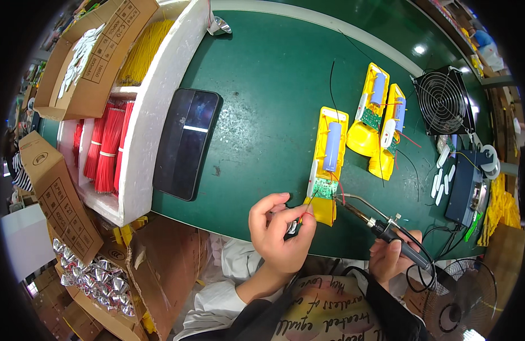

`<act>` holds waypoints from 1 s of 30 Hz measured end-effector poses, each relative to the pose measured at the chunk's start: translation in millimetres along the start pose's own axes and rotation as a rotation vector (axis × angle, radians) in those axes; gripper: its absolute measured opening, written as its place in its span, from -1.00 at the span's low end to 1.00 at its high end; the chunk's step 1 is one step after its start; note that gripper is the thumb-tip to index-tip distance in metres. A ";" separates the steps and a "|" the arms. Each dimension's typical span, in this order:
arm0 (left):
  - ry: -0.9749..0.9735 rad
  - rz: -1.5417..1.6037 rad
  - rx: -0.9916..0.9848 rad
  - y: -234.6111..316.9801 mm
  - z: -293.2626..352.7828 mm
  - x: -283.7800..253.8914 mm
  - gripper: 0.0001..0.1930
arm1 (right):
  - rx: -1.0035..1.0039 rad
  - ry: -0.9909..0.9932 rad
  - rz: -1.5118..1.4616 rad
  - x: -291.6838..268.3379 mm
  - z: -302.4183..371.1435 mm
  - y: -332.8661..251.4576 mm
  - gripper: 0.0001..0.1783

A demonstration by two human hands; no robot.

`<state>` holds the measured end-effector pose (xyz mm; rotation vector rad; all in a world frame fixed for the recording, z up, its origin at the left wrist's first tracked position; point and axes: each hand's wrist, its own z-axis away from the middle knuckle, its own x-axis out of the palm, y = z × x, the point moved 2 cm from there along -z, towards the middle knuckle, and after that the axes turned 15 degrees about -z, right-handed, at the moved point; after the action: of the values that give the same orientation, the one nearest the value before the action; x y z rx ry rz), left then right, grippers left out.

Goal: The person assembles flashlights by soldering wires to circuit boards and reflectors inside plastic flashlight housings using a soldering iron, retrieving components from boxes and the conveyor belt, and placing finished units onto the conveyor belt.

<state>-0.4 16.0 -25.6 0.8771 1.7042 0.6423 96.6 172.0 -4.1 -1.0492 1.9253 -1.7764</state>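
A yellow plastic housing (318,153) lies open on the green table in front of me, with a blue cylindrical battery (333,146) and a small green circuit board (326,188) inside. My left hand (278,234) is closed beside the board, thumb and forefinger pinching a thin wire. A small silvery piece (292,227) shows partly under those fingers. My right hand (389,260) grips a soldering iron (394,237) with a metal guide tube; its tip points at the board's right side, near a red wire (341,190). Whether the tip touches is too small to tell.
Two more yellow housings (362,139) with batteries lie farther right, near a black fan (444,99) and a blue soldering station (465,184). A black phone-like slab (187,145) lies left, beside a white foam box (146,113) of red and yellow wires. Silver reflectors (97,281) fill a carton.
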 end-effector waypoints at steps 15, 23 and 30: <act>-0.036 -0.070 0.163 4.6 -1.4 -13.2 -0.84 | 0.034 0.089 -0.028 -11.4 -1.0 -8.7 -0.70; -0.147 -0.214 0.182 10.6 -8.7 -7.7 -0.85 | 0.090 0.052 -0.077 -0.7 -4.0 -4.6 -0.69; -0.156 -0.288 0.217 11.6 -9.8 -8.0 -0.87 | 0.141 0.023 -0.096 7.8 -9.3 -0.9 -0.69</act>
<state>-5.7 16.4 -9.3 0.7877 1.7356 0.1935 85.3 173.3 0.3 -1.0925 1.7601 -1.9521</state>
